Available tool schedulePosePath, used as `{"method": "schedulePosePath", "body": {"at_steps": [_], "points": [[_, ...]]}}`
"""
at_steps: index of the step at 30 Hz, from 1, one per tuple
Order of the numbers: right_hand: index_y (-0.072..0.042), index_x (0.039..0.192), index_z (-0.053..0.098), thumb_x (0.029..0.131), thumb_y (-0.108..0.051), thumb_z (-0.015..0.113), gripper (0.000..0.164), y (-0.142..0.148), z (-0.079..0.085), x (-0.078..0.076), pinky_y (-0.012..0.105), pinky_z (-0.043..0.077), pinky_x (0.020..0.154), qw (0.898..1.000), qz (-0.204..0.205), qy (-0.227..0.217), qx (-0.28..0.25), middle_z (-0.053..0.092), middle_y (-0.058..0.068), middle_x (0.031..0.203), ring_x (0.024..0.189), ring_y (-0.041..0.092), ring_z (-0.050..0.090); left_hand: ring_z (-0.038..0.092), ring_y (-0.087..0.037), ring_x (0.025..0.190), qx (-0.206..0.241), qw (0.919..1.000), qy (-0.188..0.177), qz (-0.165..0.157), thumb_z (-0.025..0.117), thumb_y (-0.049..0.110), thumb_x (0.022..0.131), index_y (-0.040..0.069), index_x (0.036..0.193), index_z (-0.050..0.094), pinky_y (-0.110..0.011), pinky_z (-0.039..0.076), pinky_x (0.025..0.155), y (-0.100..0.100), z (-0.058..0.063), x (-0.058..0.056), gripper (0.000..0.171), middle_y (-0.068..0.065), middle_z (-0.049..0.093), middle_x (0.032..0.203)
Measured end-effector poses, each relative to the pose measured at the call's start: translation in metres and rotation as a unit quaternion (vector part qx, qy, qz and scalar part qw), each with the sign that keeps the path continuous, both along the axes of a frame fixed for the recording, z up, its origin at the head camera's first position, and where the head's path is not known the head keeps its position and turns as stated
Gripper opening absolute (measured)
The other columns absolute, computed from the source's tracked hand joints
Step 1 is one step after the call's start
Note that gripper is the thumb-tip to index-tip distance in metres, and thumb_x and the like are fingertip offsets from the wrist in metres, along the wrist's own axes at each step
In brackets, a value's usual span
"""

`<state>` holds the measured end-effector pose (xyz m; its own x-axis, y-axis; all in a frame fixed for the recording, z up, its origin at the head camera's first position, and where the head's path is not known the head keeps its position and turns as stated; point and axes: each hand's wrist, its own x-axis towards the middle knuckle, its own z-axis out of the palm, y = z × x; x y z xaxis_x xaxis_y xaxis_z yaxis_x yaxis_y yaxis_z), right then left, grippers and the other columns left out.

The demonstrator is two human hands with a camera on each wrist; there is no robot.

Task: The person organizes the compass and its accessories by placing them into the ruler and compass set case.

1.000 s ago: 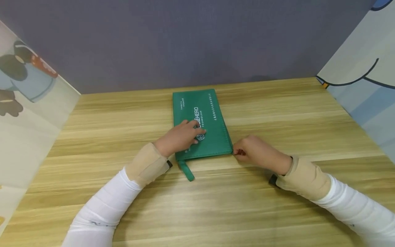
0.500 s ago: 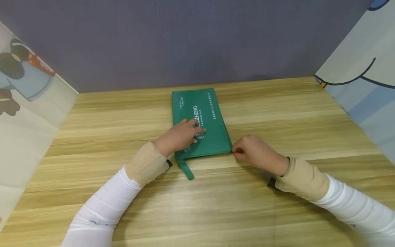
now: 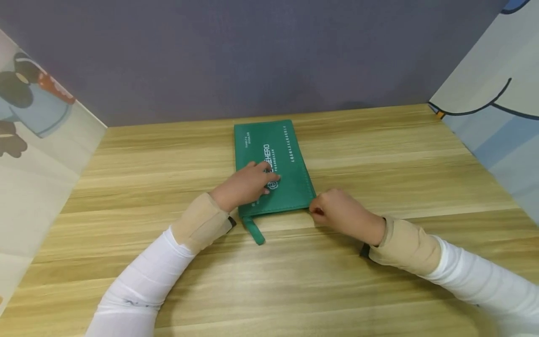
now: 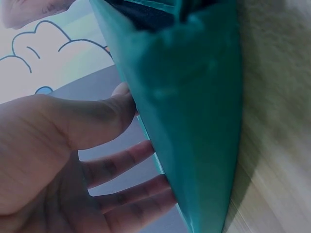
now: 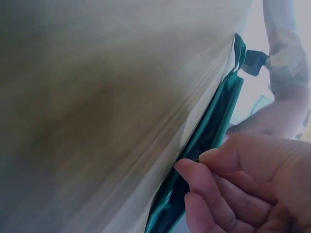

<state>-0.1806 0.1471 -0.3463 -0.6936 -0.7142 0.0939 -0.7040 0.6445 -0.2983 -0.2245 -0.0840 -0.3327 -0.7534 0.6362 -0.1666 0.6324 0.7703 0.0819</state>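
A green zip pouch with white lettering lies flat on the table, its loop strap hanging off the near left corner. My left hand rests on the cover with fingers spread, over part of the printed logo. In the left wrist view its thumb and fingertips touch the pouch's upper face. At the near right corner, my right hand pinches the zipper pull between thumb and forefinger; the pull is mostly hidden. The right wrist view shows the dark zipper edge running away from those fingers toward the strap.
The wooden table extends on all sides of the pouch. A grey panel stands along the back edge, close behind the pouch. Walls with cartoon drawings flank the table on both sides.
My right hand has moved slightly left, from just off the near right corner onto the pouch's near edge. The left hand stays in place on the cover.
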Motion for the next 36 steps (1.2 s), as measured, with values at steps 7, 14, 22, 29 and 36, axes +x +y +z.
{"method": "schedulePosePath", "body": {"at_steps": [7, 14, 22, 29, 36], "points": [[-0.016, 0.052, 0.045, 0.079, 0.0, 0.066, 0.037, -0.016, 0.001, 0.001, 0.019, 0.028, 0.049, 1.0, 0.014, -0.014, 0.013, 0.035, -0.009, 0.052, 0.051, 0.006, 0.03, 0.05, -0.03, 0.109, -0.003, 1.0, -0.002, 0.003, 0.062, 0.022, 0.089, 0.017, 0.133, 0.055, -0.038, 0.04, 0.095, -0.001, -0.001, -0.002, 0.045, -0.012, 0.051, 0.131], [-0.015, 0.053, 0.051, 0.082, -0.001, 0.065, 0.034, -0.034, 0.0, -0.001, 0.017, 0.028, 0.047, 0.998, 0.042, -0.038, 0.003, 0.039, -0.009, 0.052, 0.051, 0.004, 0.031, 0.051, -0.03, 0.108, -0.002, 1.0, -0.003, 0.005, 0.063, 0.021, 0.089, 0.016, 0.133, 0.055, -0.039, 0.041, 0.095, -0.002, -0.001, -0.001, 0.045, -0.013, 0.052, 0.129], [-0.015, 0.051, 0.045, 0.079, 0.001, 0.063, 0.037, -0.062, 0.0, -0.002, 0.018, 0.021, 0.048, 0.996, 0.072, -0.044, -0.017, 0.028, -0.01, 0.052, 0.052, 0.005, 0.026, 0.052, -0.029, 0.105, 0.012, 0.9999, -0.001, 0.004, 0.065, 0.019, 0.088, 0.014, 0.131, 0.057, -0.038, 0.04, 0.094, -0.002, 0.003, -0.001, 0.045, -0.012, 0.055, 0.124], [-0.016, 0.051, 0.04, 0.078, 0.002, 0.062, 0.039, -0.083, 0.001, -0.001, 0.018, 0.018, 0.047, 0.995, 0.073, -0.07, -0.026, 0.023, -0.009, 0.05, 0.05, 0.006, 0.021, 0.052, -0.029, 0.101, 0.028, 0.9995, 0.012, -0.002, 0.067, 0.019, 0.087, 0.014, 0.128, 0.059, -0.036, 0.041, 0.091, -0.002, 0.001, -0.002, 0.043, -0.01, 0.057, 0.121], [-0.018, 0.051, 0.038, 0.078, 0.002, 0.064, 0.043, -0.095, -0.002, 0.0, 0.019, 0.02, 0.047, 0.995, 0.066, -0.068, -0.026, 0.025, -0.01, 0.048, 0.049, 0.006, 0.025, 0.052, -0.028, 0.103, 0.043, 0.9991, 0.005, 0.002, 0.068, 0.019, 0.086, 0.014, 0.128, 0.059, -0.036, 0.041, 0.093, -0.004, 0.0, -0.001, 0.043, -0.009, 0.057, 0.121]]}}
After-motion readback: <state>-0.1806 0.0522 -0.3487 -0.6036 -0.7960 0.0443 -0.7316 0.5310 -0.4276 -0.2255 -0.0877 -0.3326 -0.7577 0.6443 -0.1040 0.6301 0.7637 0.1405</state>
